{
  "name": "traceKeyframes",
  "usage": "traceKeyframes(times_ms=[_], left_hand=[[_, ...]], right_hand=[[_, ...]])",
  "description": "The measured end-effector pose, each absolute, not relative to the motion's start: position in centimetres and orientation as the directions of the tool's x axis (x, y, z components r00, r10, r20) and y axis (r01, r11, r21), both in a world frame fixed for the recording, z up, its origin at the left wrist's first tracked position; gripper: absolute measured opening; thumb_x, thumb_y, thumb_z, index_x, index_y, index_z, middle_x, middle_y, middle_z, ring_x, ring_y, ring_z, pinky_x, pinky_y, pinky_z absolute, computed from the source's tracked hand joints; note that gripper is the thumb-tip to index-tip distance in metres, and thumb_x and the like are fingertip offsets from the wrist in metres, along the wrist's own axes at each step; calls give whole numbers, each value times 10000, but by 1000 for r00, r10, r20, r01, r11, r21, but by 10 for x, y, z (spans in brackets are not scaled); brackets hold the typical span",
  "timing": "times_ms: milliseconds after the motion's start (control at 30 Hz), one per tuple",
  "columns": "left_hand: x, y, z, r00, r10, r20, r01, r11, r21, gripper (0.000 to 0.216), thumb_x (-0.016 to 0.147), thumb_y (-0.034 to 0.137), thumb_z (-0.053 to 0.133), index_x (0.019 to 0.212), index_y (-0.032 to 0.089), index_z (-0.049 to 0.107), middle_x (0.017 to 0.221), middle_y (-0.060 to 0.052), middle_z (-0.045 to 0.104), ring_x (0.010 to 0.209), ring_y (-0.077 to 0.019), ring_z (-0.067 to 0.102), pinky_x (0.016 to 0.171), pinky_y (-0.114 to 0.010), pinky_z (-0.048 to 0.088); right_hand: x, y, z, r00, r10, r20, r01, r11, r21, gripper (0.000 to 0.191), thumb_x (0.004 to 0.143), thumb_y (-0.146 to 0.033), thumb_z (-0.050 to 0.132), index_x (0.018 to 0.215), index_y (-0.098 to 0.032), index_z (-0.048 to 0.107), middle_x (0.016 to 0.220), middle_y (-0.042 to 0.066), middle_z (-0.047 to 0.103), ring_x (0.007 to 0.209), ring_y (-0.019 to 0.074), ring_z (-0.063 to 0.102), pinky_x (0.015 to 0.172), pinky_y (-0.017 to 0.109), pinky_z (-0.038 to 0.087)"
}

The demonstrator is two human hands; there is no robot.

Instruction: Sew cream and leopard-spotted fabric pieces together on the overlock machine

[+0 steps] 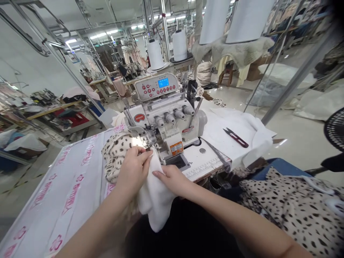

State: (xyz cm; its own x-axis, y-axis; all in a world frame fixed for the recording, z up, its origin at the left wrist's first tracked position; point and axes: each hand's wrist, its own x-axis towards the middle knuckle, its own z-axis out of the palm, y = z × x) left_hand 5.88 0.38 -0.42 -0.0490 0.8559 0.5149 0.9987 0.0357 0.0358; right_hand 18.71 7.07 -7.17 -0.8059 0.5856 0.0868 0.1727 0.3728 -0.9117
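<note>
A white overlock sewing machine (169, 122) stands on the table in front of me. My left hand (133, 168) pinches a white fleece piece (154, 200) together with spotted cream fabric (115, 152), just before the presser foot (147, 140). My right hand (172, 179) lies flat on the white fleece, to the right of the left hand, fingers stretched toward the needle area. The fleece hangs over the table's near edge toward my lap.
Red-handled thread snips (236, 137) lie on a white cloth (242, 125) right of the machine. A pile of spotted fabric (292, 208) sits at my right. Thread cones (180, 44) stand behind the machine. A white table extension (61, 193) with pink printing runs to the left.
</note>
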Motion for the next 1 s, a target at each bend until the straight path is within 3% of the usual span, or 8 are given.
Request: traceKeyframes(times_ms=[200,333,467,567,667,833,900,1000], left_hand=[[71,-30,-23,-69,736,674,994,110,-19,310,773,118,481,1076,111,545,1120,-142,470,1064,-254,435,925,-426,385],[64,-68,-55,-209,607,767,956,293,28,378,736,185,541,1087,57,485,1140,-212,403,1106,-316,393,894,-454,401],[49,-98,-57,-214,658,722,945,326,-16,241,781,152,413,1000,128,509,978,-138,543,932,-253,534,760,-370,463],[60,-111,-24,-177,738,652,946,311,-94,216,822,159,362,963,182,524,674,-27,591,567,-164,561,476,-250,408],[94,-110,5,-114,812,573,961,237,-144,148,854,235,395,777,210,519,475,30,508,390,-134,479,371,-236,312],[149,-84,-2,163,875,456,972,-63,-227,226,858,153,351,714,182,522,445,24,487,337,-130,456,352,-264,301],[152,-75,-8,154,896,416,987,-122,-105,218,866,164,348,847,157,565,528,6,549,411,-127,511,384,-248,359],[132,-61,-5,68,916,395,979,-137,151,216,877,195,365,907,174,578,775,-37,619,700,-125,592,609,-226,477]], right_hand=[[197,66,-70,-811,583,53,157,302,-940,289,846,-354,475,634,-157,489,622,2,506,599,139,485,554,236,366],[213,57,-75,-768,622,153,70,319,-945,121,822,-249,509,858,-154,575,874,57,576,818,192,545,728,289,420],[222,47,-85,-657,706,264,-76,286,-955,467,779,-152,527,1224,-206,398,1099,66,534,986,191,510,854,309,398],[222,41,-87,-662,682,311,-115,318,-941,247,778,-129,492,1011,-201,529,974,39,564,898,172,529,813,287,403],[217,36,-84,-709,637,301,-152,278,-948,145,753,-111,462,791,-181,583,808,17,564,765,147,525,731,259,397],[214,37,-78,-785,609,114,-260,-157,-953,258,781,-324,450,582,-161,474,556,-24,428,546,107,388,539,223,333],[215,40,-78,-811,584,43,-248,-276,-928,369,784,-460,476,570,-162,436,528,-38,370,519,94,338,511,218,306],[217,44,-78,-821,570,32,-213,-254,-943,422,688,-540,610,603,-149,477,570,-36,409,570,97,362,546,215,318]])
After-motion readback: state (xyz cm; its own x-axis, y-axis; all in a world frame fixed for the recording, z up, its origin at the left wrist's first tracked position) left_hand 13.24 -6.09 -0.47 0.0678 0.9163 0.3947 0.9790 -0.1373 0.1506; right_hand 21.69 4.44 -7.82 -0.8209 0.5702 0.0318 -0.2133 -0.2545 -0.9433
